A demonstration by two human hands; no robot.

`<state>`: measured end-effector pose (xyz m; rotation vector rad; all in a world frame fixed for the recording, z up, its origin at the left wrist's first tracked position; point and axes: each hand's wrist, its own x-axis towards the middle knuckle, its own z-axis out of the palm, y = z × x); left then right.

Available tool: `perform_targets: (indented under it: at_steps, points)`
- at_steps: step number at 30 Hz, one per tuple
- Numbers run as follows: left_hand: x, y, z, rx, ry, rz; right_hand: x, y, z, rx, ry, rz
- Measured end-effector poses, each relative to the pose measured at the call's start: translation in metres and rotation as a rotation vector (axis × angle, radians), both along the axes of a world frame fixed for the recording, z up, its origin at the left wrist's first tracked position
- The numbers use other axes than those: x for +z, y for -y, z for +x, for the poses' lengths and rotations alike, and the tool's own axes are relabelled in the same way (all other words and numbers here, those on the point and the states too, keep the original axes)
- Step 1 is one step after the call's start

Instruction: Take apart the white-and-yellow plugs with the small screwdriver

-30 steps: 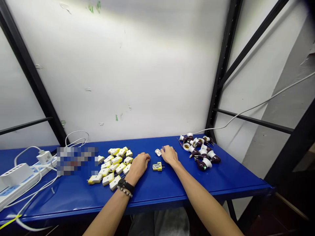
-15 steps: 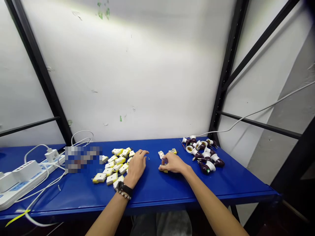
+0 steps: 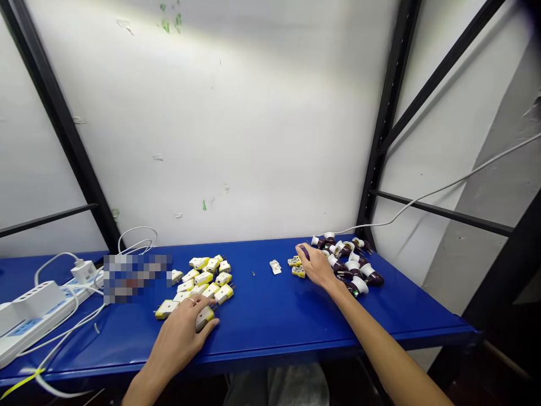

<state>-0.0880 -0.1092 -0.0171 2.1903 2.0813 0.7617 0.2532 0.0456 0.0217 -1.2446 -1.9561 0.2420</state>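
My left hand (image 3: 180, 332) rests at the front of a heap of white-and-yellow two-pin plugs (image 3: 198, 276), its fingers curled over one plug (image 3: 204, 318). My right hand (image 3: 316, 266) sits next to a pile of dark purple and white lamp holders (image 3: 353, 265). Its fingertips pinch a small dark purple object (image 3: 304, 251), mostly hidden. Just left of that hand lie two small yellow plugs (image 3: 297, 266). A white plug part (image 3: 275, 267) and a tiny screw (image 3: 253, 273) lie farther left.
The heap and pile stand on a blue metal table (image 3: 253, 327) against a white wall (image 3: 211, 124). Black shelf uprights (image 3: 389, 124) rise behind it. At the left lie a power strip (image 3: 29, 321), a charger (image 3: 83, 272) and white cables, beside a pixelated patch (image 3: 135, 276).
My left hand has moved left and toward me, onto the front of the plug heap. My right hand has moved right to the lamp holders. Two yellow plugs now lie together near it.
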Motion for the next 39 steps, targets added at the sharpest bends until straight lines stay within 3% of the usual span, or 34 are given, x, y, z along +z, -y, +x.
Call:
perform_targets:
  at_steps: [6,12,15,20,32,39]
  points:
    - [-0.012,0.014,0.002,0.101,0.039,0.041,0.004,0.032,-0.015,-0.007,-0.284,0.087]
    - [-0.001,0.009,0.047,-0.198,0.29,-0.062,0.007,0.067,-0.036,0.276,-0.616,-0.141]
    - [-0.002,-0.009,0.08,-0.364,0.43,-0.083,0.009,0.081,-0.044,0.397,-0.55,-0.207]
    - [-0.009,-0.03,0.111,-0.413,0.475,-0.05,0.004,0.091,-0.05,0.44,-0.42,-0.192]
    - [-0.007,-0.027,0.121,-0.476,0.469,0.027,0.005,0.091,-0.054,0.473,-0.228,-0.133]
    - [-0.005,-0.034,0.134,-0.452,0.666,0.097,0.006,0.088,-0.057,0.469,-0.281,-0.155]
